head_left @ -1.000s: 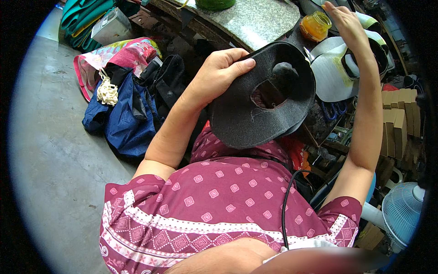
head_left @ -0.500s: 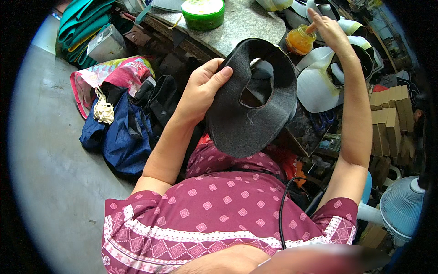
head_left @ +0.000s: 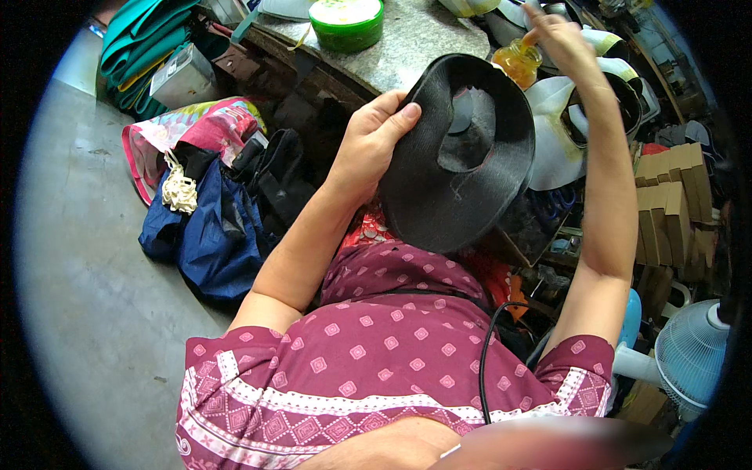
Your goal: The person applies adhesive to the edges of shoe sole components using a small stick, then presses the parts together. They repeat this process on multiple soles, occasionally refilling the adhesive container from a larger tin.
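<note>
Black ring-shaped piece (head_left: 454, 207) was held beyond the maroon top (head_left: 399, 352), its rim pinched in the left hand (head_left: 374, 141), presumably to leave its face exposed; right hand (head_left: 560, 43) hovered by the orange jar (head_left: 517, 66), grip not discernible.

The worn fisheye looks steeply down and forward from head height, its rim dark at both sides; the shirt (head_left: 392, 345) lies near, in the lower frame, the hands (head_left: 371, 141) farther off above, the surface (head_left: 427, 39) beyond at the top.
</note>
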### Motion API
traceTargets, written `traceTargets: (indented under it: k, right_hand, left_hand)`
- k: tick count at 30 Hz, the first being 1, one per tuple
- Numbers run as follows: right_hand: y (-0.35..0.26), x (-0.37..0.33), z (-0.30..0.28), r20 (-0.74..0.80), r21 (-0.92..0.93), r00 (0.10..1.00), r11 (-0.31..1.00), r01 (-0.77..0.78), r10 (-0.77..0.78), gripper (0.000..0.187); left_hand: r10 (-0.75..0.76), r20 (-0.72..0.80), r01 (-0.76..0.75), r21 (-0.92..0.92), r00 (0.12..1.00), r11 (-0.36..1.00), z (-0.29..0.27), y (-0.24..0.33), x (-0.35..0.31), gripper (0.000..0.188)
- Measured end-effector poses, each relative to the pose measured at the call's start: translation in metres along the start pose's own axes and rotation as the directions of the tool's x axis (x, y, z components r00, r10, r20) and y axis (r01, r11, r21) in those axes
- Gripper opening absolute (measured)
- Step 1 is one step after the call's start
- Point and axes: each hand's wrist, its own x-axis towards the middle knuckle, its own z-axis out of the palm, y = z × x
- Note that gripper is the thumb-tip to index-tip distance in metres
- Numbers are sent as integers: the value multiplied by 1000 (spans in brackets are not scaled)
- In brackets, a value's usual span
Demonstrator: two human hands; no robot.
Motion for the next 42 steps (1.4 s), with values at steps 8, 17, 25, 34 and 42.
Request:
traceTargets:
  k: [8,17,25,34,42]
  right_hand:
    - [-7,-48,-21,33,-33,982,982,187,-186,75]
    - [-87,-173,4,7,804,881,527,277,-473,86]
    - [-88,-200,44,16,565,930,771,294,-366,84]
    - [-94,-216,21,-128,-2,770,777,630,-625,76]
    - [-98,-202,15,-204,-84,769,794,602,-605,76]
  left_hand:
    - [-5,14,7,-157,1000,988,-5,-12,8,27]
    - [-5,32,17,-373,999,928,4,-26,9,24]
    - [-19,-12,16,-188,1000,982,18,-32,6,24]
    - [-25,-80,20,-52,996,998,12,-28,7,23]
    - [17,0,-17,-48,1000,999,16,-28,7,22]
